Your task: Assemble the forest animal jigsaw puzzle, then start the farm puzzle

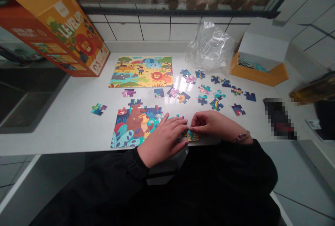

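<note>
A partly joined jigsaw puzzle point(123, 138) with a brown bear lies near the counter's front edge. My left hand point(167, 137) rests flat across its right part, fingers stretched to the right and covering some of the picture. At the right end, my right hand point(208, 125) is closed in a pinch, its fingertips at a puzzle piece point(193, 136) with orange leaves on teal. The two hands' fingertips almost meet there. Behind them several loose puzzle pieces are scattered, among them a dark blue one with red point(238, 109). A single green and purple piece point(98, 108) lies off to the left.
A finished-looking animal picture board point(141, 72) lies behind the puzzle. A tall orange box point(78, 41) stands at the back left, beside a dark sink point(34, 97). Clear plastic wrap point(210, 46) and an open small box point(259, 74) holding pieces are at the back right, a pixelated dark object point(278, 118) nearer.
</note>
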### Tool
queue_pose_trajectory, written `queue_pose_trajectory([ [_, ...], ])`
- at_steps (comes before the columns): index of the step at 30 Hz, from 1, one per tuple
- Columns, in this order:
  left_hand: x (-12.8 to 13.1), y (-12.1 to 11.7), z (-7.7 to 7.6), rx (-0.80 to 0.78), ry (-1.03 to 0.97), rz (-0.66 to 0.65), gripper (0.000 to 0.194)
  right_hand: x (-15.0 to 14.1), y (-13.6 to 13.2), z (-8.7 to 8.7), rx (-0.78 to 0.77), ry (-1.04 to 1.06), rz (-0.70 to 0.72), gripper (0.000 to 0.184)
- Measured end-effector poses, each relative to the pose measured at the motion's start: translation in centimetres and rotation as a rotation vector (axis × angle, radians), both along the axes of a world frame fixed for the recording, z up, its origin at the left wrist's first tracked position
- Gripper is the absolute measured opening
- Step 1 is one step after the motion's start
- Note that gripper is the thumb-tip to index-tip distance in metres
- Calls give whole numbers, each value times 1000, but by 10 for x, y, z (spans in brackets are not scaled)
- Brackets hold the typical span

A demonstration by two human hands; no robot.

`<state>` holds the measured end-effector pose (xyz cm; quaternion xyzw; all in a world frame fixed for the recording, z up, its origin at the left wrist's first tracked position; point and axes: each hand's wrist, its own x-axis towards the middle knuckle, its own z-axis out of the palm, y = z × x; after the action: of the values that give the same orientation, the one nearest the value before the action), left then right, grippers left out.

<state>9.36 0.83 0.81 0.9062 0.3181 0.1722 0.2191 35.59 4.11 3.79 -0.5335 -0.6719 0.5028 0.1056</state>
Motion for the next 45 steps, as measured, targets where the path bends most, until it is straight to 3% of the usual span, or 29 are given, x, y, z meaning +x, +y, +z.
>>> queue_pose_trajectory([
  [5, -1, 1, 0, -15, -6, -2, 38, -10, -7, 11, 105, -290, -9, 7],
  [9, 0, 0, 1, -28, -1, 2, 37, -18, -13, 16, 159, -391, -33, 7],
  [18, 4, -1, 1, -9, -11, 24, 30, -27, -14, 12, 234, -485, -70, 29],
  [26, 7, -1, 0, -1, 17, 62, 42, -6, -14, 6, 245, -335, -62, 27],
  [30, 9, -2, 2, 16, 33, 56, 47, 9, -8, 0, 352, -316, -202, 34],
  [36, 0, -1, 7, 6, 70, 79, 40, 5, 6, -10, 775, -280, -597, 46],
  [45, -30, 1, 8, 14, 87, 64, 38, 6, 11, -21, 804, -205, -782, 54],
])
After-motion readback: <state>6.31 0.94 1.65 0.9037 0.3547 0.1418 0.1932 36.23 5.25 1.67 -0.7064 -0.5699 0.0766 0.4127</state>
